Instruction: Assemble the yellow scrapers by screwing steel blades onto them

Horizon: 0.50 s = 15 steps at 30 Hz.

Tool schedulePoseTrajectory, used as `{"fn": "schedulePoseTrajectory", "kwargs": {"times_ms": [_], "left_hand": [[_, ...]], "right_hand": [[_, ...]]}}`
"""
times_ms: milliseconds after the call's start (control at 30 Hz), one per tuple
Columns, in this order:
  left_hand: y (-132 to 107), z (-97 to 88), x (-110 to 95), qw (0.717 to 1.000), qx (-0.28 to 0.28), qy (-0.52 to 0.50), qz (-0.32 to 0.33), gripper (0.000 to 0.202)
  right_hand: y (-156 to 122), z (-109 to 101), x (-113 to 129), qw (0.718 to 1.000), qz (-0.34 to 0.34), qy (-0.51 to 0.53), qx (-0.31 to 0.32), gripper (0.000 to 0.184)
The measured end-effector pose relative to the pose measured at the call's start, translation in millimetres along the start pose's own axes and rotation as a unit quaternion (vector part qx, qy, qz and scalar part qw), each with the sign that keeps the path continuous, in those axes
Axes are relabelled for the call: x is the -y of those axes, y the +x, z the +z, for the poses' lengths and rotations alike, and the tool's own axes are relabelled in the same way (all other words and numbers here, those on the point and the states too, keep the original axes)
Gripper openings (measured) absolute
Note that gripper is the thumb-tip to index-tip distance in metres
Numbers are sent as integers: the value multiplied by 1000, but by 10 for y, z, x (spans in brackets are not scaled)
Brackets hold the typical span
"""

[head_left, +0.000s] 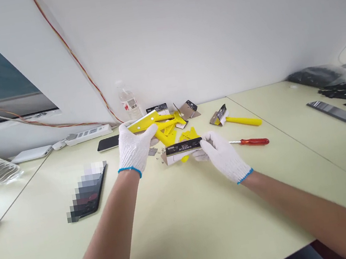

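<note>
- Yellow plastic scraper being gripped closed in gloved left hand
- Gloved right hand pinching black-labelled blade pack tightly
- Red-handled screwdriver lying just beside

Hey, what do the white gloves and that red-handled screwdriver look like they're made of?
The white gloves look like knitted cotton, with a visible loose knit and blue-stitched cuffs. The screwdriver seems to have a glossy red plastic handle and a thin steel shaft, going by its metallic shine, though it's small to tell.
</note>
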<state>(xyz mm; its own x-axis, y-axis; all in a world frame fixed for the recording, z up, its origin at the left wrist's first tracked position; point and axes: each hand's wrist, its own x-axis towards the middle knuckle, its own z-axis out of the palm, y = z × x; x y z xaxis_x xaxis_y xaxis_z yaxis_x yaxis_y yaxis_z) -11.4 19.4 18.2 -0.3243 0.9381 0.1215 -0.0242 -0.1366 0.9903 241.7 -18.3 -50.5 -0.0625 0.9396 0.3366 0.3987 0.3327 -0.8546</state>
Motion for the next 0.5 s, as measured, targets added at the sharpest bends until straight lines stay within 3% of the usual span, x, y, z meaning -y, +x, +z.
{"fn": "schedulePoseTrajectory", "kwargs": {"times_ms": [267,400,500], "left_hand": [[-49,9,-92,996,62,6,-62,67],[-119,62,-119,989,126,44,-70,48],[-132,99,-104,988,116,78,-62,39]], "right_hand": [[-78,-2,141,997,-69,-7,-26,16],[-26,59,161,995,-87,4,-46,20],[26,70,158,994,-79,20,-73,24]]}}
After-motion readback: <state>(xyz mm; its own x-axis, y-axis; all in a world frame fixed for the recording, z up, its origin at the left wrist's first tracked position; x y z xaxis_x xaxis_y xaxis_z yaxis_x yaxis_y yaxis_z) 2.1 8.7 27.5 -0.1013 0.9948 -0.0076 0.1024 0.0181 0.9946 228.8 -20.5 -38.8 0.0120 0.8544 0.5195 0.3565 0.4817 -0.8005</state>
